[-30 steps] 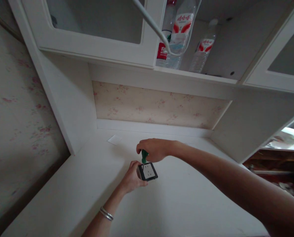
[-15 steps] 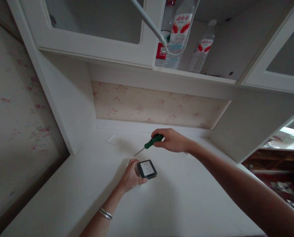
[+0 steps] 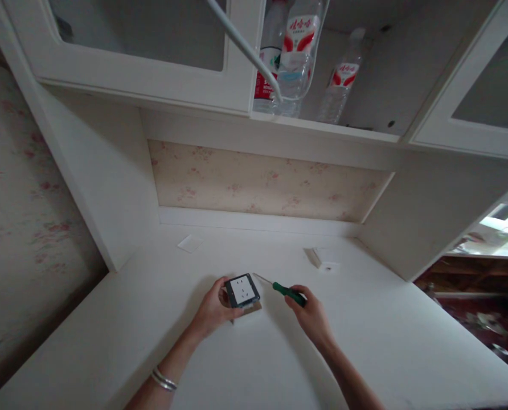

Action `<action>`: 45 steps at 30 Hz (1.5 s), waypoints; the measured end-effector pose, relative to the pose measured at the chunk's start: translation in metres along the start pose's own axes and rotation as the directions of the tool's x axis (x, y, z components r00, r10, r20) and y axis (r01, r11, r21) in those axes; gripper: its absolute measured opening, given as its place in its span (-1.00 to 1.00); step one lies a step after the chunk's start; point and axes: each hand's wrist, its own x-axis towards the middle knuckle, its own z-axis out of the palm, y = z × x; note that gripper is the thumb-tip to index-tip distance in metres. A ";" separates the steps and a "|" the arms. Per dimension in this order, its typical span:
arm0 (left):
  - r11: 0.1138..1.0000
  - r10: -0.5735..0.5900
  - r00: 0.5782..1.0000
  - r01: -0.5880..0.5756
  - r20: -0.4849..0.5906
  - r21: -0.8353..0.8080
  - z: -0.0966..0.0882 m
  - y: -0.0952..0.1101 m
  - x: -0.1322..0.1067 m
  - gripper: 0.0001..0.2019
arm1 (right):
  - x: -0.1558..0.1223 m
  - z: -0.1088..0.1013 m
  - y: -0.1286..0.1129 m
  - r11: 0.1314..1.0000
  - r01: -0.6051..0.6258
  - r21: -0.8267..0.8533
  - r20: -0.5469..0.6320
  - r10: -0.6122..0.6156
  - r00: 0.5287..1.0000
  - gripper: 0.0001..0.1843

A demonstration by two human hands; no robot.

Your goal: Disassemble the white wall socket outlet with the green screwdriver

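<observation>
My left hand [image 3: 214,310] is closed around the left side of a wall socket [image 3: 242,289] with a white face and a dark frame. The socket is tilted, face up, just over the white tabletop [image 3: 262,364]. My right hand [image 3: 307,310] grips the green handle of a screwdriver [image 3: 289,292]. Its thin metal shaft points up and left, and the tip is close to the socket's upper right corner; whether they touch, I cannot tell.
A flat white square plate [image 3: 189,244] lies at the back left of the tabletop. Further right is a white box-like piece [image 3: 326,259]. Overhead, plastic bottles [image 3: 341,80] stand in an open cabinet [image 3: 377,85], with a pale bar [image 3: 245,45] hanging across its front.
My right hand has swung down and toward me with the screwdriver, from the socket's upper side to its right. The white box-like piece behind it has come into view. The left hand still holds the socket.
</observation>
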 end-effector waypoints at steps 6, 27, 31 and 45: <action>0.998 -0.029 0.998 0.031 -0.048 0.057 -0.003 0.001 -0.004 -0.15 | -0.036 0.017 -0.003 0.988 0.119 -0.096 0.142 -0.105 0.984 -0.70; 0.996 -0.082 0.997 0.082 -0.010 -0.030 0.000 0.002 -0.008 -0.08 | -0.008 0.042 -0.054 0.740 -0.248 0.626 0.273 0.090 0.958 -0.60; 0.998 -0.060 0.998 0.060 -0.006 -0.001 -0.001 -0.003 -0.008 -0.08 | -0.007 0.047 -0.068 0.553 -0.398 0.732 0.444 0.055 0.894 -0.54; 0.996 -0.046 0.999 0.044 -0.027 -0.077 0.002 0.012 -0.011 -0.06 | -0.008 0.054 -0.072 0.338 -0.507 0.793 0.486 0.153 0.861 -0.52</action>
